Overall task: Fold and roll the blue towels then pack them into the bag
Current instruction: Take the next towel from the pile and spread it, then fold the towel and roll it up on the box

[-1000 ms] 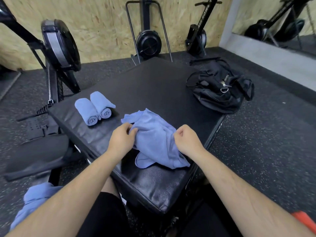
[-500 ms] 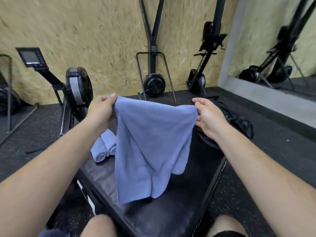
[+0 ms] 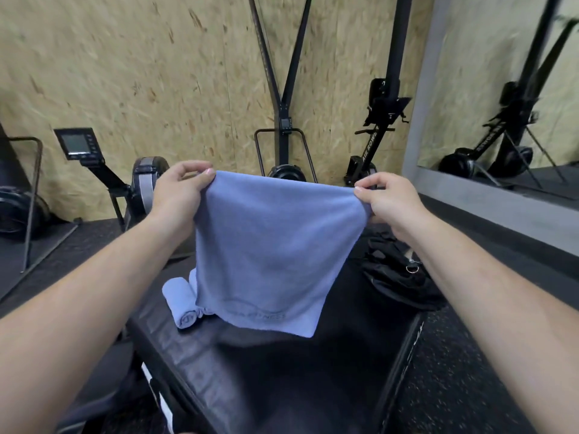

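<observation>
A blue towel (image 3: 269,252) hangs flat in the air above the black padded platform (image 3: 282,377). My left hand (image 3: 180,195) pinches its upper left corner and my right hand (image 3: 387,202) pinches its upper right corner. Its lower edge hangs just above the pad. A rolled blue towel (image 3: 180,303) lies on the platform at the left; a second roll beside it is mostly hidden behind the hanging towel. The black bag (image 3: 398,277) sits at the platform's right side, partly hidden behind my right forearm.
Rowing machines stand against the chipboard wall: one with a monitor (image 3: 78,145) at the left, others behind the towel (image 3: 285,170) and at the right (image 3: 372,151). A mirror (image 3: 507,89) fills the right wall. Speckled rubber floor (image 3: 454,386) surrounds the platform.
The towel was lifted from a crumpled heap on the platform and has been spread out; both hands now hold it by its top corners, stretched flat.
</observation>
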